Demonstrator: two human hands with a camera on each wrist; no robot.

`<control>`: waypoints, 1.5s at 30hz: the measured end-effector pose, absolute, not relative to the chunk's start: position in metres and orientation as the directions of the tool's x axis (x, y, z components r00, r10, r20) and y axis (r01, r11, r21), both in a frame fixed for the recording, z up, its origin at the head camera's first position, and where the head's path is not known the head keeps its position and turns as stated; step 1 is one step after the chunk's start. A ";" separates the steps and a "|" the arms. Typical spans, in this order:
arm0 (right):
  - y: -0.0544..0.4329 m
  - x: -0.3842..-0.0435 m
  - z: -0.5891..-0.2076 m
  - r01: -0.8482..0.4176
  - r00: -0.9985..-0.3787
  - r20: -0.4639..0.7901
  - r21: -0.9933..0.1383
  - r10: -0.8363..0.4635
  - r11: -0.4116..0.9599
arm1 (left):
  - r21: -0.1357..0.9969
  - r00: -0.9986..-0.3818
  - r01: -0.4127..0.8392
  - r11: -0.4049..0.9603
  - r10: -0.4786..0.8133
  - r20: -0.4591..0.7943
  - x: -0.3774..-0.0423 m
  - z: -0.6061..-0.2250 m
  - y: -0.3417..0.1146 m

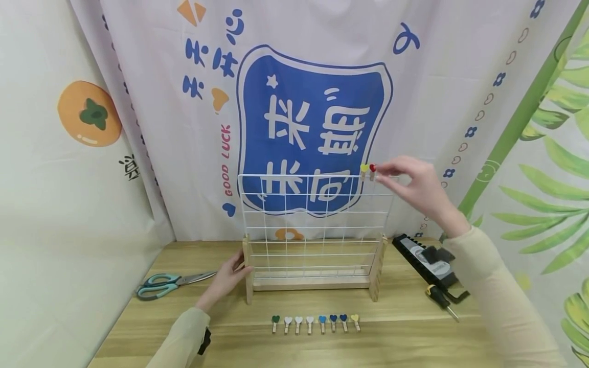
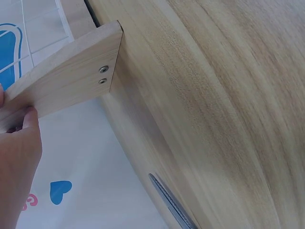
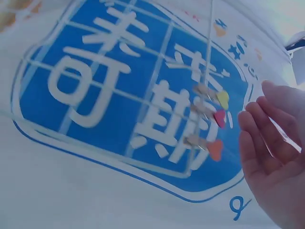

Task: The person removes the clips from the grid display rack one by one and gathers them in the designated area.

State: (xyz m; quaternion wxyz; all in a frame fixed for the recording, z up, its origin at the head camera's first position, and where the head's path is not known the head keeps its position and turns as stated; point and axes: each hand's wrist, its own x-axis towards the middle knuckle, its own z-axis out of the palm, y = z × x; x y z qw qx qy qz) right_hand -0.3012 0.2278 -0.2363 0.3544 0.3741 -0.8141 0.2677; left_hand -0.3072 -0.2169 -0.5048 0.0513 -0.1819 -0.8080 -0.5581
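Note:
A white wire grid rack (image 1: 313,211) stands upright in a wooden base. My left hand (image 1: 226,278) grips its left wooden post (image 1: 249,271), thumb on one side and fingers on the other; the left wrist view shows the post (image 2: 66,71) with two screws. Along the rack's top wire sit a yellow heart clothespin (image 3: 222,99), a red one (image 3: 219,118) and an orange one (image 3: 215,149). Beside them my right hand (image 3: 274,143) holds nothing, its fingers loosely bent and apart from the clothespins. In the head view that hand (image 1: 411,184) hides the orange clothespin.
In front of the rack, several heart clothespins (image 1: 310,325) lie in a row on the wooden table (image 1: 221,337). Scissors (image 1: 170,282) lie at the left. On the right are a black and grey tool case (image 1: 425,260) and a screwdriver (image 1: 442,300). A printed curtain (image 1: 184,153) hangs behind.

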 end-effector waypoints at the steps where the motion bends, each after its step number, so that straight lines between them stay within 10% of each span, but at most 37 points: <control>1: 0.228 -0.304 -0.228 -0.786 -0.474 0.774 -0.157 -0.420 0.598 | 0.881 -0.927 0.355 0.311 0.239 0.289 -0.307 -0.505 -0.217; 14: 0.213 -0.336 -0.196 -0.671 -0.683 0.501 -0.141 -0.532 0.728 | 0.882 -0.924 0.362 0.301 0.237 0.299 -0.307 -0.508 -0.218; 45: 0.209 -0.334 -0.197 -0.786 -0.542 0.544 -0.058 -0.640 0.616 | 0.894 -0.932 0.337 0.297 0.243 0.271 -0.308 -0.506 -0.218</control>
